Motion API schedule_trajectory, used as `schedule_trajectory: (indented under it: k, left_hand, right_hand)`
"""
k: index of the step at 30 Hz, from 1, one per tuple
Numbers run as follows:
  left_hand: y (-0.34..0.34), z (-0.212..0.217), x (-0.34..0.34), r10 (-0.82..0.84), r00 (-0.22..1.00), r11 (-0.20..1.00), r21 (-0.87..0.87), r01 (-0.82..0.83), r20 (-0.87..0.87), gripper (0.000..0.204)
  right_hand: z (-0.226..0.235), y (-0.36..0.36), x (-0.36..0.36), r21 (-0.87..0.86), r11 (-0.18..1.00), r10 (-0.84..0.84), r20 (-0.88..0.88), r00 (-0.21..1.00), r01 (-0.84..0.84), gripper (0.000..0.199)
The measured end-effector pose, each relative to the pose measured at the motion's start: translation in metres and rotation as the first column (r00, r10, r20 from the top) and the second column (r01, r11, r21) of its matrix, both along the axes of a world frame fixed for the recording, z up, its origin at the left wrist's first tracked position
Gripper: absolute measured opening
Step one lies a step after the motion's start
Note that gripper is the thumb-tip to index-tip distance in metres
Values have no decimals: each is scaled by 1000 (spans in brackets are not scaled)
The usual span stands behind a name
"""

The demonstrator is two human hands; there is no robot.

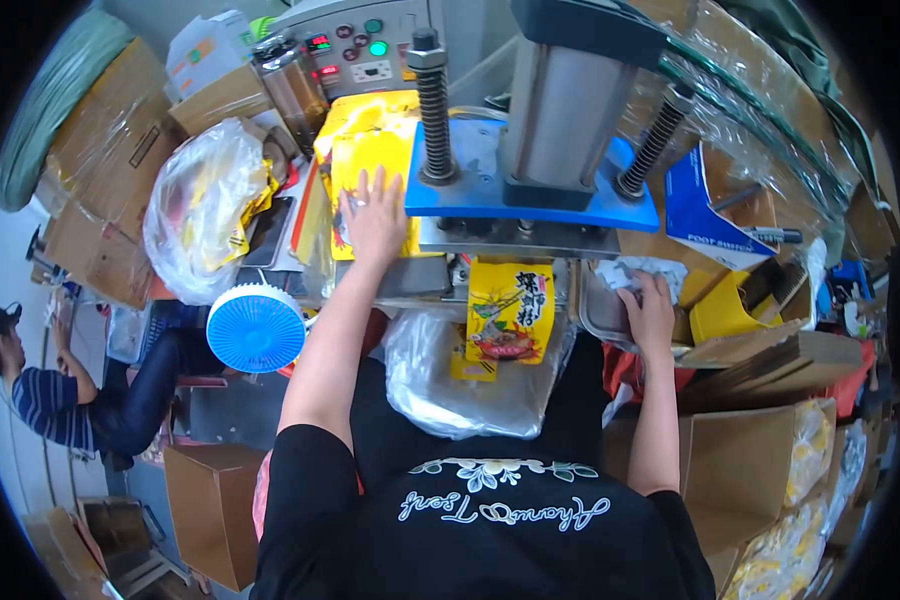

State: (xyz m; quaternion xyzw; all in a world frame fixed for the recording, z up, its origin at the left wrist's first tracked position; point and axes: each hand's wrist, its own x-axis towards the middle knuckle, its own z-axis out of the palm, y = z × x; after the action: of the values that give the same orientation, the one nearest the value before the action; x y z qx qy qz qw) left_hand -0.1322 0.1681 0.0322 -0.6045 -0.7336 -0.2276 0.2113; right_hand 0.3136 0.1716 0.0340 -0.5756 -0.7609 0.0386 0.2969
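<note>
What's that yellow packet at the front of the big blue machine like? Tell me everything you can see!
The yellow packet is a flat, shiny rectangle that looks like plastic film. Big dark writing fills its upper part, with a reddish bowl of food pictured below. Its top lies just below a grey metal plate; whether it's held there, I can't tell. Its print faces the camera, with a clear plastic bag behind it. Neither the left hand nor the right hand touches it.

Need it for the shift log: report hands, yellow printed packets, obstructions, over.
Left hand open over stacked flat yellow packets. Right hand at shallow grey tray and crumpled whitish material. Yellow printed packet at blue-plated metal press, standing between stack and tray.
</note>
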Motion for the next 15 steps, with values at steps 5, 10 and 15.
schedule_trajectory:
  k: [5,10,15]
  left_hand:
    - [-32,-9,12,-51,999,991,-120,52,11,43]
    - [-71,21,41,-99,988,994,54,94,120,59]
    - [-139,-24,52,-210,952,970,-73,231,221,54]
  right_hand:
    - [-14,6,0,-72,986,-162,-204,965,151,41]
    - [-12,18,10,-24,981,-191,-92,977,190,43]
    - [-23,8,27,32,990,-125,-219,968,135,38]
